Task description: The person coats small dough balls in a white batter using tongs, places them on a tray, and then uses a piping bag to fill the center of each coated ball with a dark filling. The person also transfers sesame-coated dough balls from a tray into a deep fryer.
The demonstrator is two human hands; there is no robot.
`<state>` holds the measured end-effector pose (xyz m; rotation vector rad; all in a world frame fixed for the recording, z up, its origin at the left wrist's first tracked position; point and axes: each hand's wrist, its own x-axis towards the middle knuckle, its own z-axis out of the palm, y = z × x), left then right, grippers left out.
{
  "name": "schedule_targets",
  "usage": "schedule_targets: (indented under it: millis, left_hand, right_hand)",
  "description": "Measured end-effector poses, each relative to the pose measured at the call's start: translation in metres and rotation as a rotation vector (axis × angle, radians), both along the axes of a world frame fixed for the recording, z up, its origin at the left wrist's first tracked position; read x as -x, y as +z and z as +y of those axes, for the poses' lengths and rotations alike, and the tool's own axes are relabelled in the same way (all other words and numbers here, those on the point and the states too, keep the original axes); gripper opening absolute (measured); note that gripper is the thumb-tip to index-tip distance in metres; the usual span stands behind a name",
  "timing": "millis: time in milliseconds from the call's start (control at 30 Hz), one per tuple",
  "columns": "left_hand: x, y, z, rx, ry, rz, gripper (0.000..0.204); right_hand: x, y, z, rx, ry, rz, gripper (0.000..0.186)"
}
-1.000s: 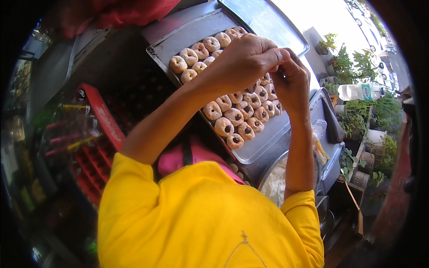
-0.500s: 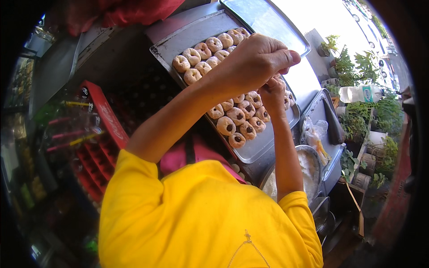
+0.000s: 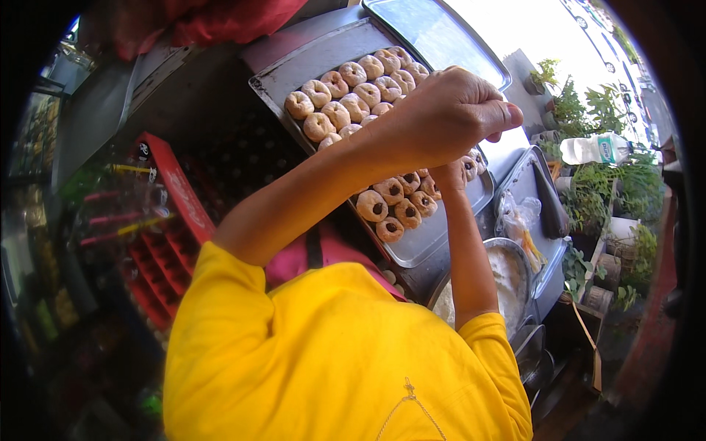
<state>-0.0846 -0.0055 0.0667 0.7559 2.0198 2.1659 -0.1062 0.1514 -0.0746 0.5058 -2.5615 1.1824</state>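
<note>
Rows of small round dusted buns (image 3: 337,115) sit on a metal tray (image 3: 415,251). The nearer buns (image 3: 388,190) have dark centres; several farther ones show only a dimple. Over the tray's right half, my left hand (image 3: 463,117) is closed like a fist, thumb pressed along the fingers; anything inside it is hidden. Its forearm crosses above the buns and covers some. Just below and behind it is my right hand (image 3: 450,175), close to the buns at the tray's right edge. Its fingers are mostly hidden by the left hand.
A metal bowl of white powder (image 3: 507,275) stands near my right forearm. Beyond it, another tray (image 3: 540,213) holds plastic bags. An upright-leaning tray (image 3: 448,37) lies at the back. Left is a red crate (image 3: 173,191). A clear bottle (image 3: 592,150) and potted plants (image 3: 588,191) are far right.
My left hand has moved right and slightly nearer, uncovering more buns in the back rows. It now hides most of my right hand, which has shifted slightly down.
</note>
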Motion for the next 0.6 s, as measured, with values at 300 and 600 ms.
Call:
schedule_targets:
  millis: [300,600]
  left_hand:
    - [-0.003,0.013,0.007,-0.002,0.016,0.057,0.032]
    - [-0.009,0.02,0.008,-0.026,-0.01,0.055,0.029]
  right_hand:
    - [0.004,-0.003,0.009,0.078,0.019,0.041,0.008]
    - [0.011,-0.007,0.01,0.056,-0.003,0.015,0.008]
